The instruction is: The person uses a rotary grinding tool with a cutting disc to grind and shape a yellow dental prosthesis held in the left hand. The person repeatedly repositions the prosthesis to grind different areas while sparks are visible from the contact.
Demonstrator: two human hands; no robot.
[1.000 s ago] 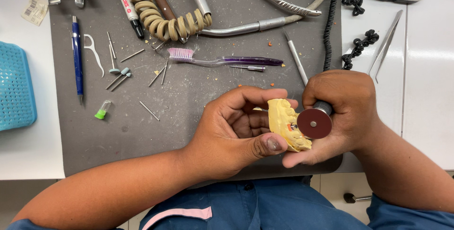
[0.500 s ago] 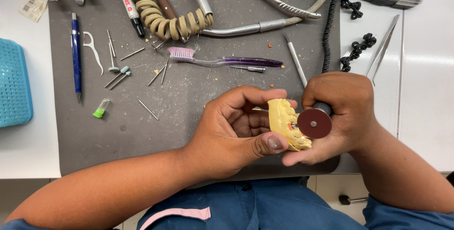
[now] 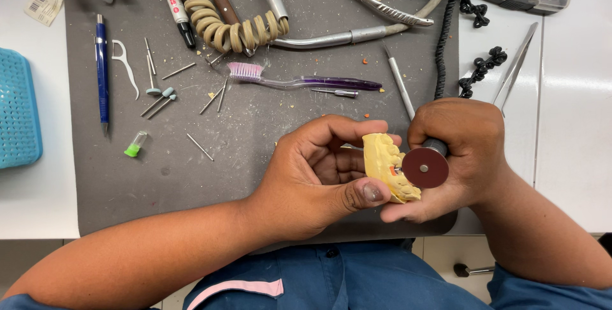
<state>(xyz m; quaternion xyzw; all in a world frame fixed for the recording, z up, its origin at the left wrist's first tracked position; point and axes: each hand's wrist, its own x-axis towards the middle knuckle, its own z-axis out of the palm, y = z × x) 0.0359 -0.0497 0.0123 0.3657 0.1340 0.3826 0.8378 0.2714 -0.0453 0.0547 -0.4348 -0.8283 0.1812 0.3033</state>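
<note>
Left hand (image 3: 319, 169) fingers clamp the yellow dental cast (image 3: 382, 166); right hand (image 3: 462, 147) fingers grip the disc tool (image 3: 425, 166) touching it.

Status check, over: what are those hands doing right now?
Left hand grips yellow dental cast. Right hand holds rotary handpiece, red cutting disc at the cast's edge. Nothing in between.

My grey mat (image 3: 255, 144) on the white bench (image 3: 567, 112) carries a toothbrush (image 3: 299, 80) at twelve o'clock, pen (image 3: 102, 71) at ten, burs (image 3: 199, 147) between.
</note>
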